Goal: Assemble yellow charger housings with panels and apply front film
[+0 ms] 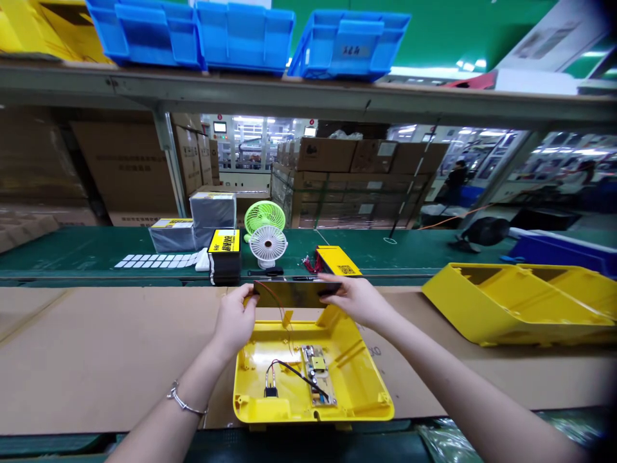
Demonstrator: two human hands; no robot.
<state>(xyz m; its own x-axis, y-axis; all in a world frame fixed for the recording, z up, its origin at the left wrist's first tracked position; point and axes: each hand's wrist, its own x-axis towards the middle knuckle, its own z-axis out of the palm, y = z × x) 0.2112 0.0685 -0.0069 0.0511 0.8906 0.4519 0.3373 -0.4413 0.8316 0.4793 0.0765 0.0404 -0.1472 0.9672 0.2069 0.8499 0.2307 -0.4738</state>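
Both my hands hold a thin dark rectangular panel point(294, 295) by its ends, above the far edge of a yellow plastic housing point(371, 386). My left hand point(237, 316) pinches the panel's left end, and a bracelet circles that wrist. At the other end my right hand point(357, 301) grips the panel with thumb and fingers. Thin red and black wires hang from the panel into the housing. Inside the housing lie a circuit board point(318, 373) and a black socket point(270, 391) joined by dark wires.
More yellow housings point(486, 305) stand at the right on the cardboard point(120, 360). Behind are a white fan point(268, 245), a green fan point(264, 215), a yellow-topped stack point(225, 257), a yellow box point(339, 260) and white labels point(157, 261). Blue bins point(349, 48) sit on the shelf above.
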